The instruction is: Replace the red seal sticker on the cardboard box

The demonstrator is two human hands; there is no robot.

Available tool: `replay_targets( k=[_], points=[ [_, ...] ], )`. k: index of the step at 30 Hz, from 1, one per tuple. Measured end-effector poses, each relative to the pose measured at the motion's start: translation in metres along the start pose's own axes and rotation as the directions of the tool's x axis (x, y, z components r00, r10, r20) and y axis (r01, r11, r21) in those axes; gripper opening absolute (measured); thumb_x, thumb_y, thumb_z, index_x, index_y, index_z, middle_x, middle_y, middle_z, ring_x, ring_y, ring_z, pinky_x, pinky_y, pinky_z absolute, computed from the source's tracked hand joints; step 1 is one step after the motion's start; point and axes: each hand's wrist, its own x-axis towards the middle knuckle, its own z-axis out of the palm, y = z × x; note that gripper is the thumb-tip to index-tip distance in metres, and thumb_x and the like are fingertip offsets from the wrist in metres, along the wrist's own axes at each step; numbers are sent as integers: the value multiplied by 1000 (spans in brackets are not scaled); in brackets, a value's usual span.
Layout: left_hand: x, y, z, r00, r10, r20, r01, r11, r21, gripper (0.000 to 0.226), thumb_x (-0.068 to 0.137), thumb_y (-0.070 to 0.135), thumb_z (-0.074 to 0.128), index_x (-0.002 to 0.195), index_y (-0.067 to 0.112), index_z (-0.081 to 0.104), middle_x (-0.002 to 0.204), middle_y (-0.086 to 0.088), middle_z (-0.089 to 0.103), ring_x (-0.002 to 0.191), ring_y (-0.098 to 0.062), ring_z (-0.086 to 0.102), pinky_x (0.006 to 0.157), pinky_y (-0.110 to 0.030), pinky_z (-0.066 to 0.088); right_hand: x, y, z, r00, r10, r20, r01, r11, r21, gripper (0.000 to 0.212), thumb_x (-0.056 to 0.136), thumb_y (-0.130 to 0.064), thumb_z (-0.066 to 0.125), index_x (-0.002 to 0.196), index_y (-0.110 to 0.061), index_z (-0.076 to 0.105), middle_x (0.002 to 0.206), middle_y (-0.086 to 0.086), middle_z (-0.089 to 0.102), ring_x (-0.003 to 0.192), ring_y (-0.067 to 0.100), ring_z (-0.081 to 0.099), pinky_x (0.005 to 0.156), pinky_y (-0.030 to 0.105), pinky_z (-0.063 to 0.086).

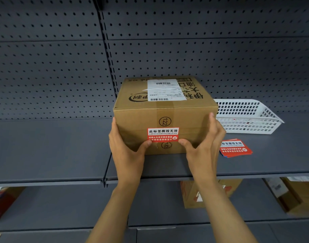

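Head view: left hand (127, 148) flat against the left side of the cardboard box (165, 116), fingers spread up the edge, thumb bent across the front face and touching the lower left corner of the red seal sticker (163, 134). Right hand (205, 146) mirrored on the right side, fingers up along the corner, thumb pressed on the front face at the sticker's lower right corner. Both grips wide open, clasping the box between the palms rather than closed round anything. Sticker stuck flat on the front face, over the brown tape strip, below a circled number. Box upright on the grey shelf (62, 146), near the front edge, white shipping label (165, 90) on its top. At 3 o'clock from the box, a small stack of spare red stickers (236, 148) lying on the shelf, apart from the box. At 2 o'clock, a white plastic basket (246, 116), possibly touching the box's rear corner, though hard to tell. Behind, at 12 o'clock, grey pegboard wall (185, 41). Below, at 6 o'clock, lower shelf with more brown cartons (290, 195).
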Motion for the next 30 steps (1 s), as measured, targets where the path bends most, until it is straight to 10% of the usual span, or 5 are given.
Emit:
replay_targets(
  k=[7,19,24,30],
  points=[
    [-3,6,3,1000,27,11,-27,999,20,134,58,38,97,161,24,11,154,8,30,145,-6,26,119,-31,25,-6,-14,7,999,33,-12,-34,997,-66,124,63,-70,80,156,-35,6,158,18,21,146,37,31,112,62,39],
    [1,10,-4,999,-18,29,21,993,-120,124,65,53,88,158,41,8,143,35,32,146,-7,34,118,-49,37,-3,-15,4,997,50,-66,-47,998,46,119,72,-53,86,156,-39,4,159,7,20,149,27,26,115,62,37],
    [0,29,11,997,-23,-68,25,1000,17,133,55,61,88,159,25,13,153,-3,35,145,-18,30,121,-49,27,-2,-38,16,981,145,-131,-141,989,43,132,60,-70,84,159,-30,6,159,9,23,149,25,26,116,61,33],
    [1,22,11,993,-23,-117,26,999,20,112,69,52,87,156,31,20,147,-1,39,138,-16,37,118,-53,33,0,-34,14,975,175,-140,-170,984,45,124,66,-64,85,158,-34,7,152,9,29,144,26,33,114,56,36]
  ],
)
